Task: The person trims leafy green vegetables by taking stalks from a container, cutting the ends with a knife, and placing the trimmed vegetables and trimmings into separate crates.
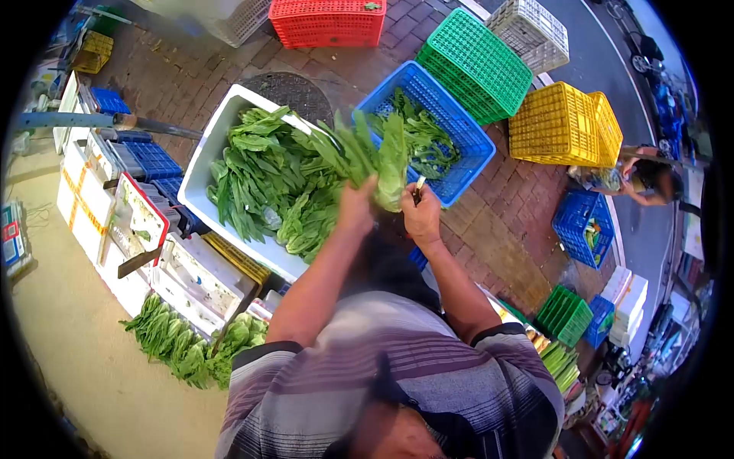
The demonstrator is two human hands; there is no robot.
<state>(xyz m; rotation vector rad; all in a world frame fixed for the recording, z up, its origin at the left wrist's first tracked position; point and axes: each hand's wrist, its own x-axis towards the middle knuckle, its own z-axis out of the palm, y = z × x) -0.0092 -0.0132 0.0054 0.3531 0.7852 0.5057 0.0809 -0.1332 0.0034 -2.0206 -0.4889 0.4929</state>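
My left hand (358,205) is closed round the lower part of a bunch of long-leaf lettuce (392,157), its leaves pointing up and away from me. Close beside it, my right hand (421,216) grips a small knife (417,191); its dark handle shows between the fingers and a short pale tip sticks up. Left of the hands stands a white foam box (200,180) heaped with leafy greens (264,172). Beyond the hands, a blue crate (478,145) holds loose leaves and trimmings (430,138). Some of the held leaves are blurred by motion.
A green crate (478,65), yellow crates (552,126) and a red crate (327,23) stand on the brick paving. More lettuce (172,340) lies at lower left near foam boxes (200,279). At right, another person (650,180) handles something beside a blue crate (582,228).
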